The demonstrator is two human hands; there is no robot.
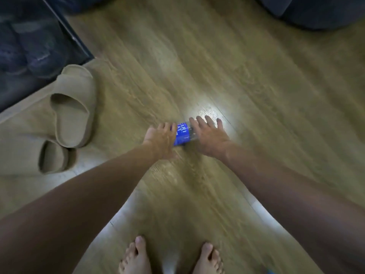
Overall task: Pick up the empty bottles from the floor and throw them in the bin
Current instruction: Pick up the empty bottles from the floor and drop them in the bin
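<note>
Head view, looking straight down: a bottle (182,134) with a blue label lies on its side on the wooden floor (256,86), between both hands and ahead of the person's bare feet (136,256). Left hand (161,138) rests at the left end of the bottle, fingers (167,126) curled over that end, apparently closing around it; motion blur prevents confirming a firm grip. Right hand (210,135) lies over the clear right end of the bottle, fingers spread apart and extended forward, pressing or touching rather than wrapped. Bottle remains in contact with the floor as far as can be judged; no lift is evident. Two beige slippers (74,107) sit well to the left, next to a dark glass-fronted cabinet (35,46); a dark piece of furniture (324,10) occupies the upper right corner. Task status: early stage. Only one bottle is visible, and it is not yet raised. No bin appears in view, so its location cannot be stated. Remaining steps, by assessment: secure the grip, lift the bottle, carry it to the bin, release it, and repeat for any other bottles outside this view.
</note>
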